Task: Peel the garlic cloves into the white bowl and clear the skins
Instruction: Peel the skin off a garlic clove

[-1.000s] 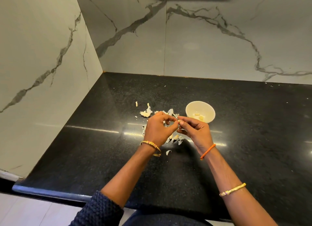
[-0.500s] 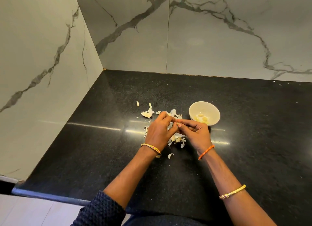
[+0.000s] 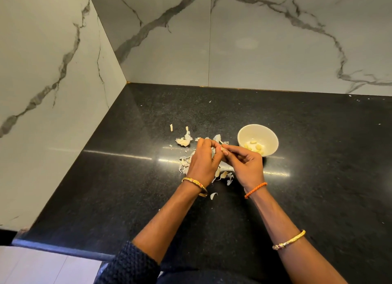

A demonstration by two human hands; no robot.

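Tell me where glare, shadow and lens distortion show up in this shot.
Head view: glare runs as a bright horizontal streak across the black countertop behind the left hand and right hand; a soft round highlight sits on the marble back wall; the forearms darken the counter beneath them; wide-angle distortion splays the wall joins outward; the garlic skins look slightly soft, the white bowl clear.

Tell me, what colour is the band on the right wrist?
Orange braided wristband, clearest in the head view.
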